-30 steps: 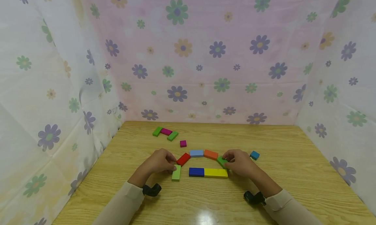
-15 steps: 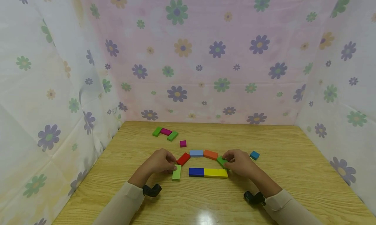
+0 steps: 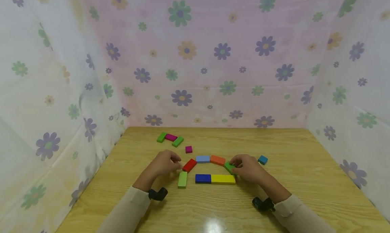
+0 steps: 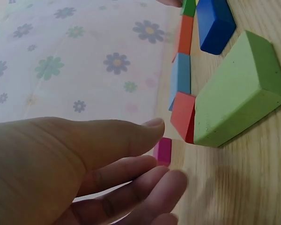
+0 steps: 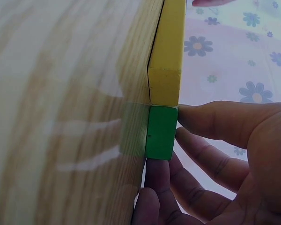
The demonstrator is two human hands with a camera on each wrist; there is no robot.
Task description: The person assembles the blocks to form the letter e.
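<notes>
Several coloured blocks form an arch on the table: light green, red, light blue, orange and green. My right hand pinches the green block at the arch's right end, thumb on one side and fingers on the other. My left hand holds nothing; its fingertips hover beside the red block and the light green block's far end. Within the arch, a dark blue block lies end to end with a yellow block, whose right end is near my right thumb.
Behind the arch lies a small magenta block. Farther back left, a magenta block sits between two green blocks. A small blue block lies just beyond my right hand. Flowered cloth encloses the table's back and sides.
My left thumb and fingers have come off the light green block, and the hand has shifted slightly up and away. My right hand stays on the green block. The head view has shifted slightly.
</notes>
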